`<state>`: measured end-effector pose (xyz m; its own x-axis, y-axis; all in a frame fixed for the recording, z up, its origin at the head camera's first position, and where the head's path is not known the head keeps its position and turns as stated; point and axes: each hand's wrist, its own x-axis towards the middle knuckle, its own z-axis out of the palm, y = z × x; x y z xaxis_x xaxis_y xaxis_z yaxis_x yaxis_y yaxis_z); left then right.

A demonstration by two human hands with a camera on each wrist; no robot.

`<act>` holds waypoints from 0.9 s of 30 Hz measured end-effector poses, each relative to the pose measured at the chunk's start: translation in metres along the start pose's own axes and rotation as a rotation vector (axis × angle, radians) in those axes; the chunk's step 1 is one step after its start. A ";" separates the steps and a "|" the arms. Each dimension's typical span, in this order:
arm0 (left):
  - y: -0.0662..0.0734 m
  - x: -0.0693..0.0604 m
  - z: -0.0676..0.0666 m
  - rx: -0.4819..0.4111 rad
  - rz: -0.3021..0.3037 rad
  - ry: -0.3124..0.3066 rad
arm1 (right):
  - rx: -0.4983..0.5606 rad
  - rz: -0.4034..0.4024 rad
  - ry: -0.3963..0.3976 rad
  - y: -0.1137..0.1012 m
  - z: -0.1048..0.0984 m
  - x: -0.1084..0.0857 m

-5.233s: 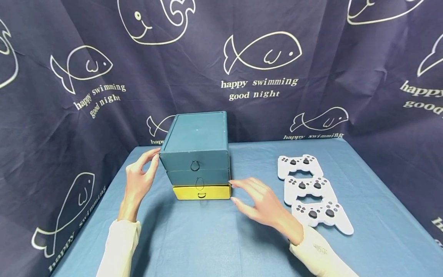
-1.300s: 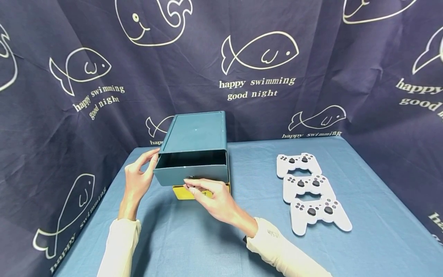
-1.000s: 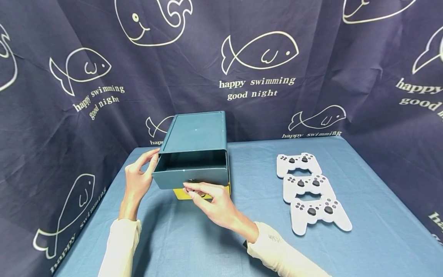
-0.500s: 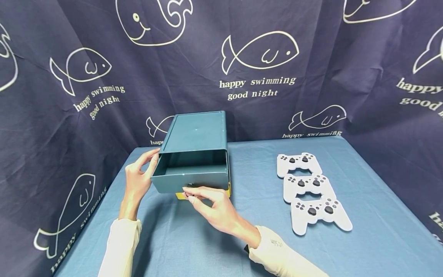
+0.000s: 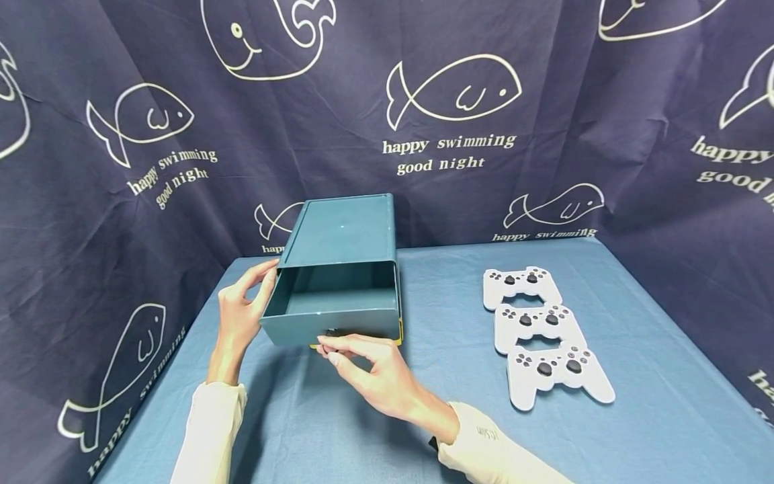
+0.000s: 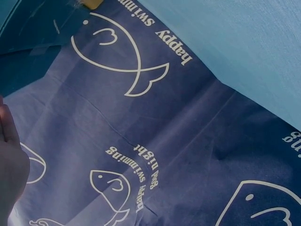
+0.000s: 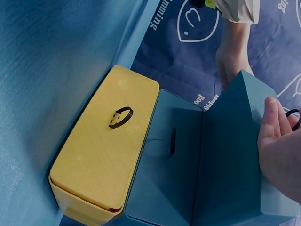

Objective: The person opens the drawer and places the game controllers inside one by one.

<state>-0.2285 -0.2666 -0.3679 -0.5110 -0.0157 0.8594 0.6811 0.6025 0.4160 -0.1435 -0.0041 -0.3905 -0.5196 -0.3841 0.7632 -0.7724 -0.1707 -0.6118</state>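
Note:
A small teal drawer cabinet (image 5: 342, 232) stands on the blue-covered table. Its top drawer (image 5: 302, 325) is pulled far out, and nothing shows inside. My right hand (image 5: 387, 376) pinches the black ring pull (image 7: 293, 119) on that drawer's front. My left hand (image 5: 240, 310) rests its fingertips against the cabinet's left front edge, thumb held apart from the fingers. In the right wrist view, the teal middle drawer (image 7: 160, 188) and the yellow bottom drawer (image 7: 101, 146) are closed, each with a black ring pull. From the head, the top drawer hides most of both.
Several white pieces are absent from the cabinet's left; on its right, three white game controllers (image 5: 559, 378) lie in an overlapping column on the blue cloth (image 5: 447, 289). A dark curtain (image 5: 453, 202) printed with fish hangs behind and at both sides.
Earlier the top drawer was closed and my right hand was by the cabinet's right side. That hand has since taken the ring pull and drawn the drawer toward me. The left hand stays put.

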 end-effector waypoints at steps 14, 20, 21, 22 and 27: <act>0.002 0.001 0.000 -0.004 0.025 0.015 | -0.015 -0.046 -0.001 -0.006 0.002 -0.004; 0.006 0.003 -0.001 0.000 0.034 0.012 | -0.017 -0.052 0.010 -0.009 0.003 -0.006; 0.005 0.003 -0.001 -0.001 0.031 0.007 | -0.018 -0.053 0.010 -0.009 0.003 -0.007; 0.003 0.003 -0.001 -0.002 0.028 0.003 | -0.019 -0.053 0.010 -0.010 0.003 -0.007; 0.001 0.002 -0.003 -0.001 0.009 -0.024 | -0.028 -0.059 0.007 -0.012 0.004 -0.009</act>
<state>-0.2267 -0.2682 -0.3649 -0.5172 0.0094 0.8558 0.6866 0.6015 0.4084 -0.1284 -0.0024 -0.3906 -0.4756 -0.3675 0.7992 -0.8115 -0.1673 -0.5599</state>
